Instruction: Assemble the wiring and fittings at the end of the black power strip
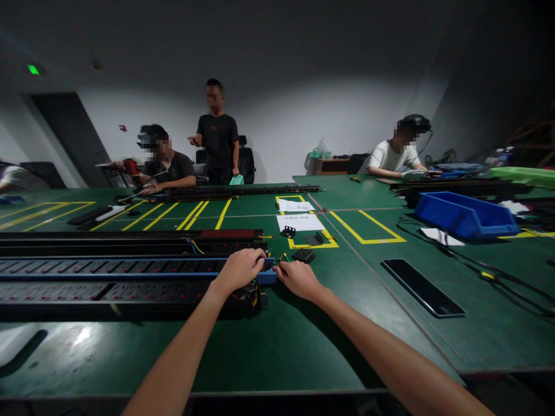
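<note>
Long black strips with rows of dark sockets and small red marks, apparently power strips (150, 292), lie side by side at the left. One of them has blue edges; this blue-edged strip (143, 275) ends between my hands. My left hand (240, 270) is closed over the strip near its right end, fingers curled down. Just right of it, my right hand (299, 278) pinches at the tip of that end; whatever its fingertips hold is hidden. Yellow-green wire (284, 257) shows beside the right fingers. A small black block (303, 255) sits just behind that hand.
Black brackets (314, 238) and white papers (299, 222) lie beyond my hands on the green table (347, 341). To the right are a phone (422, 287), black cables (489, 280) and a blue bin (466, 216). Several other people are behind the table.
</note>
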`<state>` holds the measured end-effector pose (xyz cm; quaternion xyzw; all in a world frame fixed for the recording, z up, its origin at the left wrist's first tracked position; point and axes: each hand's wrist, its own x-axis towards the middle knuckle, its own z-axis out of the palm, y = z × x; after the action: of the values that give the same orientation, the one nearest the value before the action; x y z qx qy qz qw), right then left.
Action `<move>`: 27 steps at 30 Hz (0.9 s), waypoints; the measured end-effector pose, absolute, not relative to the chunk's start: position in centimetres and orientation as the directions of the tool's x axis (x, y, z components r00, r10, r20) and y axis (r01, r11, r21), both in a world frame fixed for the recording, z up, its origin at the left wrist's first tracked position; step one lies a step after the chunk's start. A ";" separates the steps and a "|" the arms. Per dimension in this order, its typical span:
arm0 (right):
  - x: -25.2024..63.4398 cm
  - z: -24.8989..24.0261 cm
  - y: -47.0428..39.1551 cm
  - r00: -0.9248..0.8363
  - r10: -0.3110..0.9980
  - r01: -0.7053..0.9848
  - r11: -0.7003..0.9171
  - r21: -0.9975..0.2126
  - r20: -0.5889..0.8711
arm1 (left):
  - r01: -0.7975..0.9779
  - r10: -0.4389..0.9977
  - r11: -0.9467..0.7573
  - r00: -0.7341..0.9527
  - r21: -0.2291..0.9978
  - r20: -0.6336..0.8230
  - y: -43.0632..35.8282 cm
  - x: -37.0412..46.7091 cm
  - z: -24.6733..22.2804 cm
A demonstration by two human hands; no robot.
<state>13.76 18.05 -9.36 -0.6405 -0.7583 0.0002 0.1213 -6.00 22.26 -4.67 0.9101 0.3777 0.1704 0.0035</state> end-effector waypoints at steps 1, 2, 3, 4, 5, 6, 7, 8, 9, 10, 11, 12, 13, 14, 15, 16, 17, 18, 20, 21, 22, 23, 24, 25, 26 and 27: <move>13.8 -9.4 18.0 -0.150 0.971 0.971 0.180 -0.159 0.186 | 0.686 0.689 -0.715 0.657 0.137 0.306 22.2 -6.0 -4.7; 13.8 -9.3 18.0 -0.149 0.970 0.970 0.181 -0.161 0.190 | 0.685 0.690 -0.715 0.657 0.141 0.306 22.2 -6.0 -4.7; 13.8 -9.3 18.0 -0.151 0.969 0.969 0.183 -0.163 0.194 | 0.685 0.691 -0.714 0.655 0.144 0.306 22.2 -6.0 -4.6; 13.8 -9.3 18.0 -0.151 0.969 0.969 0.185 -0.165 0.196 | 0.686 0.692 -0.713 0.654 0.146 0.306 22.2 -6.0 -4.6; 13.8 -9.3 18.0 -0.151 0.969 0.968 0.184 -0.168 0.196 | 0.686 0.693 -0.713 0.654 0.147 0.305 22.2 -6.0 -4.6; 13.8 -9.3 18.0 -0.150 0.970 0.968 0.184 -0.170 0.193 | 0.687 0.694 -0.711 0.653 0.147 0.305 22.2 -6.0 -4.6; 13.9 -9.3 18.1 -0.149 0.971 0.968 0.183 -0.171 0.189 | 0.688 0.694 -0.711 0.652 0.146 0.305 22.2 -6.0 -4.6; 13.9 -9.3 18.1 -0.150 0.971 0.968 0.182 -0.172 0.186 | 0.689 0.695 -0.710 0.651 0.145 0.305 22.2 -6.0 -4.6; 13.9 -9.3 18.1 -0.151 0.971 0.968 0.183 -0.171 0.185 | 0.689 0.695 -0.710 0.652 0.144 0.305 22.2 -6.0 -4.6; 13.9 -9.3 18.1 -0.154 0.971 0.968 0.186 -0.169 0.185 | 0.690 0.694 -0.710 0.652 0.142 0.305 22.2 -6.0 -4.7; 13.9 -9.3 18.1 -0.158 0.970 0.967 0.190 -0.168 0.187 | 0.689 0.694 -0.710 0.652 0.141 0.306 22.3 -6.0 -4.7; 13.9 -9.3 18.1 -0.161 0.969 0.967 0.194 -0.167 0.190 | 0.690 0.694 -0.710 0.652 0.140 0.306 22.3 -6.0 -4.7; 13.9 -9.3 18.1 -0.165 0.967 0.966 0.198 -0.166 0.194 | 0.690 0.694 -0.710 0.653 0.139 0.305 22.3 -6.0 -4.7; 13.9 -9.3 18.1 -0.168 0.966 0.965 0.202 -0.166 0.197 | 0.690 0.693 -0.711 0.653 0.138 0.305 22.3 -6.0 -4.8; 13.9 -9.3 18.0 -0.170 0.965 0.965 0.205 -0.166 0.200 | 0.690 0.693 -0.711 0.653 0.137 0.305 22.3 -6.0 -4.8; 13.9 -9.3 18.0 -0.170 0.964 0.964 0.205 -0.167 0.202 | 0.689 0.692 -0.712 0.654 0.136 0.305 22.3 -6.0 -4.8; 13.9 -9.3 18.0 -0.168 0.965 0.965 0.203 -0.167 0.202 | 0.689 0.691 -0.712 0.655 0.135 0.305 22.3 -6.1 -4.8; 13.9 -9.3 18.0 -0.165 0.966 0.965 0.199 -0.168 0.200 | 0.688 0.691 -0.713 0.655 0.135 0.305 22.3 -6.0 -4.8; 13.9 -9.2 18.0 -0.159 0.968 0.966 0.193 -0.172 0.192 | 0.689 0.692 -0.712 0.654 0.137 0.304 22.3 -6.0 -4.7; 13.9 -9.2 18.0 -0.158 0.969 0.966 0.191 -0.174 0.190 | 0.689 0.693 -0.711 0.654 0.139 0.303 22.3 -6.0 -4.7; 13.9 -9.2 18.0 -0.158 0.969 0.965 0.191 -0.177 0.188 | 0.690 0.694 -0.711 0.654 0.140 0.301 22.3 -6.0 -4.7; 13.9 -9.2 18.0 -0.158 0.969 0.965 0.192 -0.180 0.187 | 0.690 0.695 -0.710 0.654 0.140 0.299 22.2 -6.0 -4.6; 13.9 -9.1 18.0 -0.158 0.969 0.964 0.193 -0.182 0.187 | 0.690 0.695 -0.710 0.655 0.139 0.298 22.2 -6.0 -4.6; 13.9 -9.1 18.0 -0.158 0.970 0.964 0.193 -0.184 0.187 | 0.691 0.695 -0.710 0.654 0.139 0.299 22.2 -6.0 -4.6; 13.9 -9.1 18.0 -0.158 0.970 0.964 0.193 -0.186 0.187 | 0.690 0.694 -0.710 0.654 0.138 0.299 22.2 -6.0 -4.5; 13.9 -9.1 18.0 -0.158 0.969 0.963 0.193 -0.186 0.187 | 0.690 0.694 -0.710 0.654 0.139 0.301 22.2 -6.0 -4.5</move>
<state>13.91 17.96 -9.14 -0.6350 -0.7609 0.0114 0.1327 -5.95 22.16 -4.50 0.9094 0.3806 0.1679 0.0063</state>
